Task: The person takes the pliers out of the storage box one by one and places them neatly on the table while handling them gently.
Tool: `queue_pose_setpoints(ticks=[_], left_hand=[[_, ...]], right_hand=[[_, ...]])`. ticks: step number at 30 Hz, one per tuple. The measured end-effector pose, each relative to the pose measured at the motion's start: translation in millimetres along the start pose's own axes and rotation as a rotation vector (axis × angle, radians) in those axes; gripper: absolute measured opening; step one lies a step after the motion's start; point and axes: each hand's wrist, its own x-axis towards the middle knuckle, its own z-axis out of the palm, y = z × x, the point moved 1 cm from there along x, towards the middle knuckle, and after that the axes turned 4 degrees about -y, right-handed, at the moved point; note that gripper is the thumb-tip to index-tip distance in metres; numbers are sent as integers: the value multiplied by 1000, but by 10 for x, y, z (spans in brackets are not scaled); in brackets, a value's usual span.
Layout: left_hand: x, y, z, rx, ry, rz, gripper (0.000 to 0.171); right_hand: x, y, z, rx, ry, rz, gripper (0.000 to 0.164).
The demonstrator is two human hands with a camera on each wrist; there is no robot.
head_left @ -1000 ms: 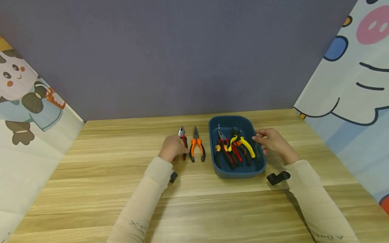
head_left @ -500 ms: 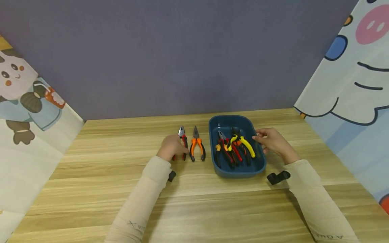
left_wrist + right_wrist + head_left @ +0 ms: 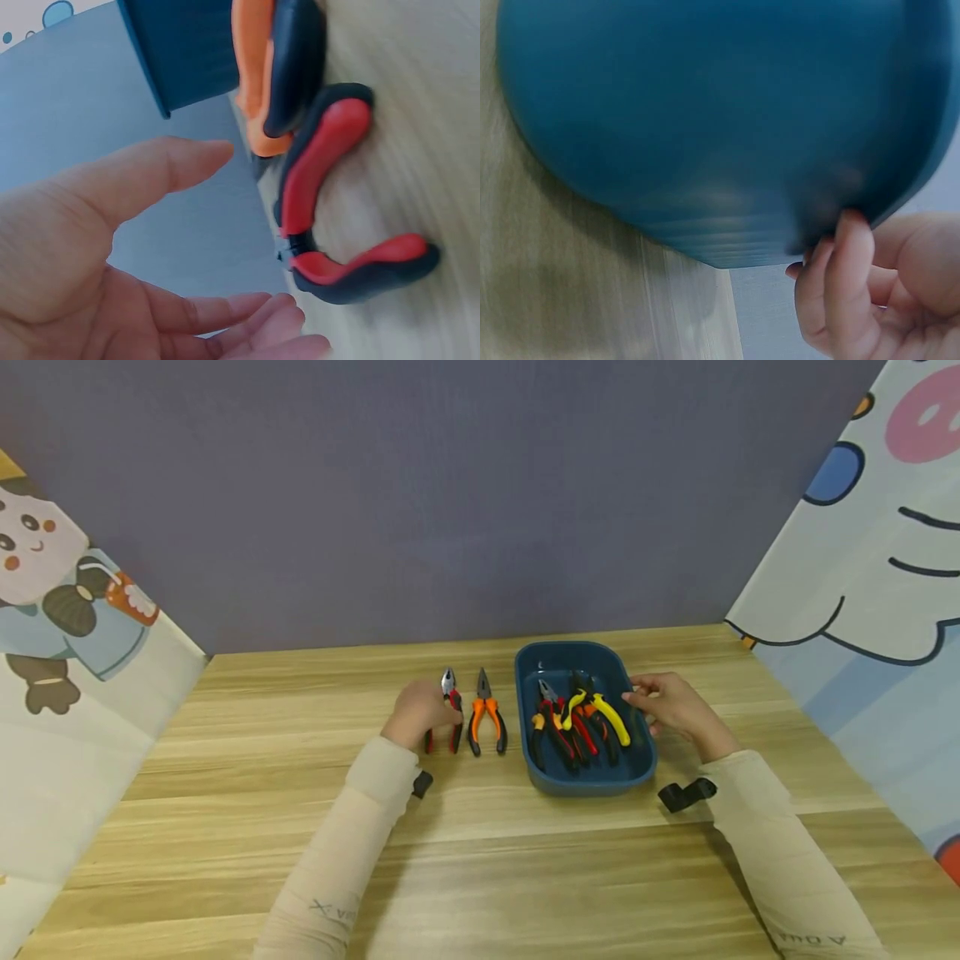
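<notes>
Wooden table (image 3: 225, 860): red-black pliers (image 3: 315, 169) and orange-black pliers (image 3: 485, 703) were left out, so judged partway. Blue bin (image 3: 588, 787): several pliers (image 3: 584, 735) were contained, jumbled; its rim was pinched by the right hand (image 3: 675, 703). Left hand (image 3: 422, 710): thumb and fingers were spread by the red-black pliers, contact not confirmed. Orange-black pair: dark-nosed, untouched. Red-black pair: silver-headed, handles splayed.

Site reads as a screened tabletop work booth; the wider building cannot be determined. Evidence: a wood-grain table (image 3: 562, 877) against a grey panel (image 3: 450, 510), flanked by a cartoon-printed left sheet (image 3: 75, 760) and right sheet (image 3: 862, 718).
</notes>
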Motion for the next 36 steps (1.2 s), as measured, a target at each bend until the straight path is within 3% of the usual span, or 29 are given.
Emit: queue_pose_setpoints(ticks=[4, 14, 22, 36], left_hand=[[-26, 67, -50, -1, 5, 16, 42], [-23, 288, -76, 82, 32, 52, 47], [-98, 481, -113, 13, 30, 92, 49], [-148, 825, -130, 34, 49, 189, 48]], right_hand=[[-5, -5, -1, 9, -3, 1, 56], [-3, -7, -2, -9, 4, -8, 55], [-6, 5, 2, 6, 1, -12, 55], [1, 28, 3, 0, -1, -10, 55]])
